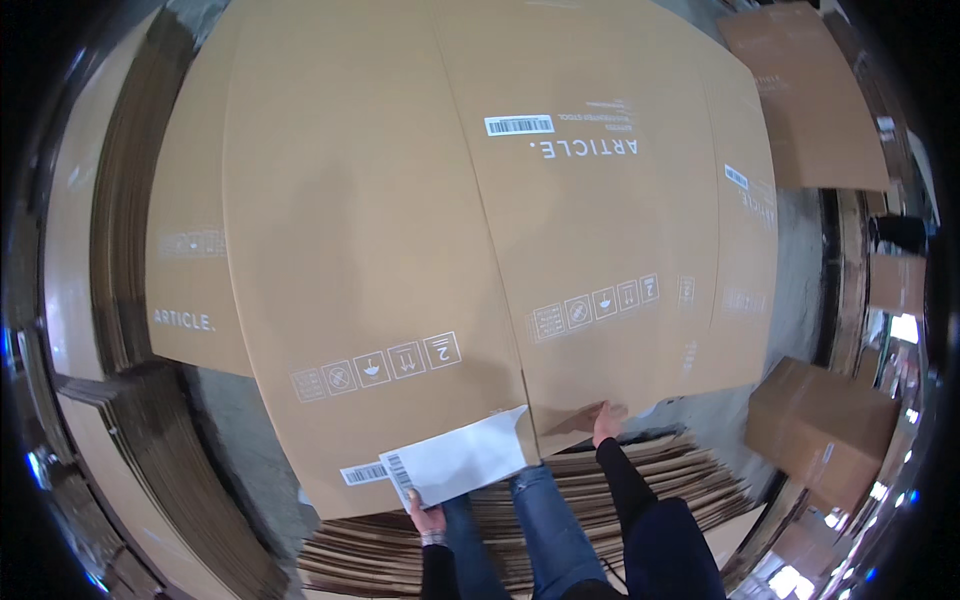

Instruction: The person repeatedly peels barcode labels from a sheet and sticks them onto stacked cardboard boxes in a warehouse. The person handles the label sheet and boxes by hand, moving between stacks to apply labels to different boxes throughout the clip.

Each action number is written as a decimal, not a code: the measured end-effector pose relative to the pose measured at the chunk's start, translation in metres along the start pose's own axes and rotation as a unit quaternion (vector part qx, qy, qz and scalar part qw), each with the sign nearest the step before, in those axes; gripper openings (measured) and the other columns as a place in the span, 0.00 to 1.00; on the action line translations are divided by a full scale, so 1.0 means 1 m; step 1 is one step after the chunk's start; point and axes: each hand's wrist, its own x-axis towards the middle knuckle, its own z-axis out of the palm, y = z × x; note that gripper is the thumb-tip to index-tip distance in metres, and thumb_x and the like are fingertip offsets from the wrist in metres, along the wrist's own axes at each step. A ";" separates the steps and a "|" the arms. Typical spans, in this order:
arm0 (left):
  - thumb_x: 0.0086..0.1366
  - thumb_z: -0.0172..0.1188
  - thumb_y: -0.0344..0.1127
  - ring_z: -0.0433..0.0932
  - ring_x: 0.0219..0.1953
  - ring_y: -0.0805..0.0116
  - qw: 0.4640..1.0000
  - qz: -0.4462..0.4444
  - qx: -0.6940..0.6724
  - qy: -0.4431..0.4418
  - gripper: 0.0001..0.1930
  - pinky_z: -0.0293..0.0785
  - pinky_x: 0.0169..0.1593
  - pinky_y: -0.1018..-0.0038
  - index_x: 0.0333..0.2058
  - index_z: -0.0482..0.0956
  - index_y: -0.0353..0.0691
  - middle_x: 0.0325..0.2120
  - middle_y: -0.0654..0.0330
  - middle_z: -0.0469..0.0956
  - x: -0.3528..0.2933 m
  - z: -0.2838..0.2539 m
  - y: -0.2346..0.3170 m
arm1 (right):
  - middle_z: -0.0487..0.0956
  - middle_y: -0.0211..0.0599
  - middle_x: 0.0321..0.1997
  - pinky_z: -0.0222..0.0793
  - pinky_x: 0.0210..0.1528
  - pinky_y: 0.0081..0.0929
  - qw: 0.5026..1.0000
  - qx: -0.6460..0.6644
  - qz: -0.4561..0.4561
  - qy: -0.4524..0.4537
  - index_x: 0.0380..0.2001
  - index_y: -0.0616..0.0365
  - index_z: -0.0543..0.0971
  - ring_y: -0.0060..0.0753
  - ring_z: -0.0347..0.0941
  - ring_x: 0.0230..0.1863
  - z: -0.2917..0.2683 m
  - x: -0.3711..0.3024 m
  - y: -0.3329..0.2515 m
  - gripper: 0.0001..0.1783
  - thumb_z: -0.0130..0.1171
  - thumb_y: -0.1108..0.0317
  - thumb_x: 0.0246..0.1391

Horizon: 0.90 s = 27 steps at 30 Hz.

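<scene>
A very large flattened cardboard box spreads out in front of me, with creases, white printed symbols and small barcode labels. Near its close edge lies a white paper sheet with a barcode strip; its far right corner curls up. My left hand is closed at the sheet's near left corner, thumb on top and the other fingers hidden. Farther right, my right hand grips the near edge of the cardboard, its fingertips on the top face; what lies under the edge is hidden.
Below the near edge, around my legs, lies a stack of flat cardboard. More cardboard stacks stand along the left. At right are a closed brown carton and a larger brown box on the grey floor.
</scene>
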 end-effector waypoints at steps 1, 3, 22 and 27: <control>0.58 0.59 0.45 0.68 0.50 0.61 0.999 0.008 -0.005 -0.032 0.29 0.69 0.50 0.60 0.56 0.61 0.45 0.50 0.60 0.69 -0.019 0.007 0.013 | 0.61 0.49 0.59 0.55 0.55 0.48 0.990 -0.034 -0.138 0.006 0.59 0.52 0.58 0.54 0.57 0.58 -0.005 -0.010 0.000 0.30 0.47 0.58 0.54; 0.57 0.59 0.46 0.70 0.48 0.61 1.000 0.008 0.008 -0.003 0.29 0.70 0.47 0.60 0.55 0.63 0.44 0.47 0.60 0.71 -0.046 0.026 0.046 | 0.55 0.53 0.62 0.49 0.60 0.50 0.941 -0.090 -0.325 0.042 0.61 0.52 0.55 0.56 0.52 0.62 -0.026 -0.021 0.000 0.33 0.49 0.65 0.51; 0.53 0.64 0.30 0.75 0.30 0.71 0.730 0.629 0.236 -0.124 0.12 0.72 0.34 0.74 0.32 0.78 0.24 0.28 0.55 0.77 -0.390 0.287 0.078 | 0.50 0.62 0.63 0.47 0.62 0.47 0.806 0.071 -0.564 -0.163 0.60 0.68 0.50 0.67 0.46 0.62 -0.052 -0.029 0.037 0.42 0.55 0.60 0.46; 0.42 0.63 0.27 0.74 0.27 0.56 0.465 0.803 0.347 -0.134 0.06 0.70 0.32 0.67 0.24 0.80 0.37 0.27 0.52 0.74 -0.453 0.354 -0.069 | 0.65 0.54 0.56 0.54 0.60 0.37 0.852 0.171 -0.429 -0.248 0.57 0.66 0.57 0.51 0.62 0.56 -0.039 -0.005 0.026 0.31 0.50 0.66 0.52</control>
